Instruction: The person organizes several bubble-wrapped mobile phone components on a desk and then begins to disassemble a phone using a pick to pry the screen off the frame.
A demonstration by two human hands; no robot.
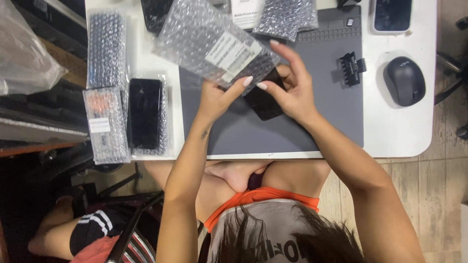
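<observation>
From the head camera I see my left hand [217, 97] with its grip clamped on the lower edge of a bubble-wrap pouch [209, 41] that carries a white label. My right hand [287, 85] has its grip closed around a black flat device [263, 102], which sits just below the pouch's open edge, touching it. Both grips meet over a grey mat [273, 131] on the white worktop [404, 126]. Well to the left of the left grip lie a black phone [145, 113] on bubble wrap and a wrapped package [104, 124] beside it. To the right of the right grip sit a small black clip [352, 67] and, farther out, a dark computer mouse [404, 81].
</observation>
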